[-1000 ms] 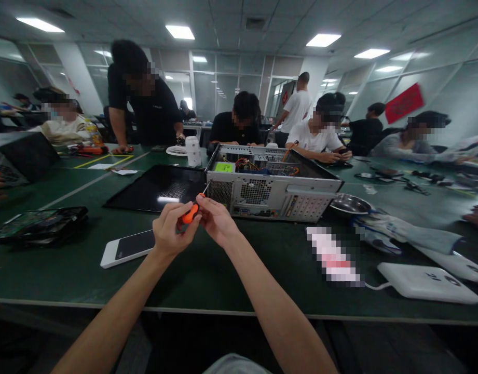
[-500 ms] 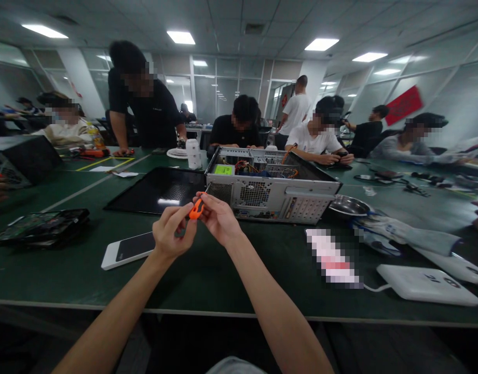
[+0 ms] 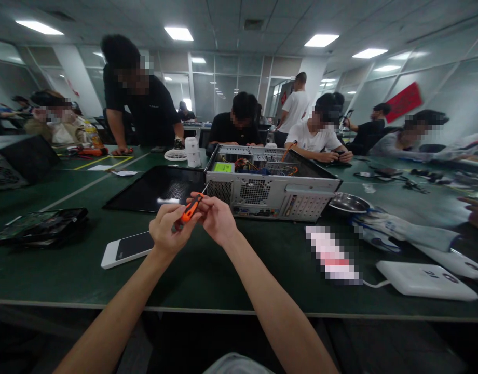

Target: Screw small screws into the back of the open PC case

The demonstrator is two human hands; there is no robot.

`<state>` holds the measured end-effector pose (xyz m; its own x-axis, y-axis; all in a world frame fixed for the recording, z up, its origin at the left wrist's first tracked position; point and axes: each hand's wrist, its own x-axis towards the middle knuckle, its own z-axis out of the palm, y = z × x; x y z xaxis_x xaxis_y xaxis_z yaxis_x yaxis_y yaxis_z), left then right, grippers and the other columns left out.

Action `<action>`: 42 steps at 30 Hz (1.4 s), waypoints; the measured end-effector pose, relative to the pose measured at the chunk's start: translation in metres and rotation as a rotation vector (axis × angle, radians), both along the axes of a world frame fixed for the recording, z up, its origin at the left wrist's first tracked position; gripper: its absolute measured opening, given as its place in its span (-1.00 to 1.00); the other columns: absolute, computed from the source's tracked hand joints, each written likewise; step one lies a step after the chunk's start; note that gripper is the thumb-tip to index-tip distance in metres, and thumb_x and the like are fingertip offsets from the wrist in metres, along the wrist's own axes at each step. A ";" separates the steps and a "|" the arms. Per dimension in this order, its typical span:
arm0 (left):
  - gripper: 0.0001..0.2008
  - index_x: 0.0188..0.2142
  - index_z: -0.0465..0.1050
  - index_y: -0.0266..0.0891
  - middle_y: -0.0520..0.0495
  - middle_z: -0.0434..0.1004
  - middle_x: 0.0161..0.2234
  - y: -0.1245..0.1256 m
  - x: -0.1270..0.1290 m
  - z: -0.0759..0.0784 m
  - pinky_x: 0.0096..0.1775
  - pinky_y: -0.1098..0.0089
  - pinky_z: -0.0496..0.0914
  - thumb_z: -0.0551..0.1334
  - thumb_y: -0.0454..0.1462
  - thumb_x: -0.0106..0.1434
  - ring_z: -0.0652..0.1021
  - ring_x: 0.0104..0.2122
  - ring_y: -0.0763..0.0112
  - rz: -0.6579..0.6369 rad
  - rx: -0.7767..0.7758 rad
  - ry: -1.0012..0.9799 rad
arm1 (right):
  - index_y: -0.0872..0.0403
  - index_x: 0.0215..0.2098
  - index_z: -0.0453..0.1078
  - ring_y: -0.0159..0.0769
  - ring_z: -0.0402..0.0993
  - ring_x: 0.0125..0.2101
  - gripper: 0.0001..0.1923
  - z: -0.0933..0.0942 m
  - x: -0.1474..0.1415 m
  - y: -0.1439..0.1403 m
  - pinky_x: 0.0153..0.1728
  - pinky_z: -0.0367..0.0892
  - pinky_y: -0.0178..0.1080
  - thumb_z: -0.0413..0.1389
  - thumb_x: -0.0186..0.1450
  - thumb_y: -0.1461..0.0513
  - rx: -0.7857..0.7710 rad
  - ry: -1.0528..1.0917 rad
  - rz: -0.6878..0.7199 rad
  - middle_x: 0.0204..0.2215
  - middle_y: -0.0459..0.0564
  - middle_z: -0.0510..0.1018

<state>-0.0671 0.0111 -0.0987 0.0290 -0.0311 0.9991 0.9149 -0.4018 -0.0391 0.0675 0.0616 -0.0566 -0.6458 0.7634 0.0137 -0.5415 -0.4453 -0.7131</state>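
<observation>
The orange screwdriver [image 3: 190,210] has tipped over a bit since a moment ago, and its dark end now sticks out lower, by the left hand [image 3: 169,232]. Both hands pinch it: the left hand and the right hand [image 3: 215,218] have their fingers closed on the handle. It is up above the green table [image 3: 223,265], just in front of the open computer case [image 3: 270,187]. A white phone [image 3: 127,248] lies near the left hand.

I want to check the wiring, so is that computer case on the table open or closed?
Open. The computer case lies on its side with its top face uncovered, so coloured wires show inside, and a black side panel lies flat beside it.
</observation>
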 end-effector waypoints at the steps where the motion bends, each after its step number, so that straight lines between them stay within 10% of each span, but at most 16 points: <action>1: -0.69 -0.23 0.47 -0.20 -0.03 0.59 -0.35 0.001 -0.001 -0.001 -0.52 0.49 0.35 0.49 -0.16 0.14 0.49 -0.53 0.52 -0.017 -0.002 -0.021 | 0.07 -0.26 0.59 -0.37 0.55 -0.35 -0.83 0.000 0.001 0.000 -0.28 0.40 -0.34 0.16 0.23 0.32 0.020 0.000 0.027 -0.36 -0.08 0.68; 31: -0.60 0.08 0.48 -0.18 -0.03 0.56 -0.27 -0.010 0.005 0.010 -0.51 0.54 0.35 0.33 -0.36 0.23 0.42 -0.55 0.60 -0.040 -0.119 0.112 | 0.07 -0.34 0.54 -0.48 0.47 -0.47 -0.70 -0.008 -0.003 0.002 -0.44 0.33 -0.42 0.48 0.01 0.20 0.077 0.026 -0.040 -0.47 -0.17 0.61; 42: -0.64 0.02 0.47 -0.24 0.09 0.52 -0.48 -0.005 0.000 0.009 -0.56 0.55 0.24 0.40 -0.23 0.25 0.38 -0.64 0.61 -0.023 -0.081 0.102 | 0.05 -0.12 0.55 -0.43 0.54 -0.39 -0.66 -0.001 0.006 0.000 -0.36 0.42 -0.39 0.27 0.12 0.36 0.096 0.028 0.030 -0.31 -0.10 0.71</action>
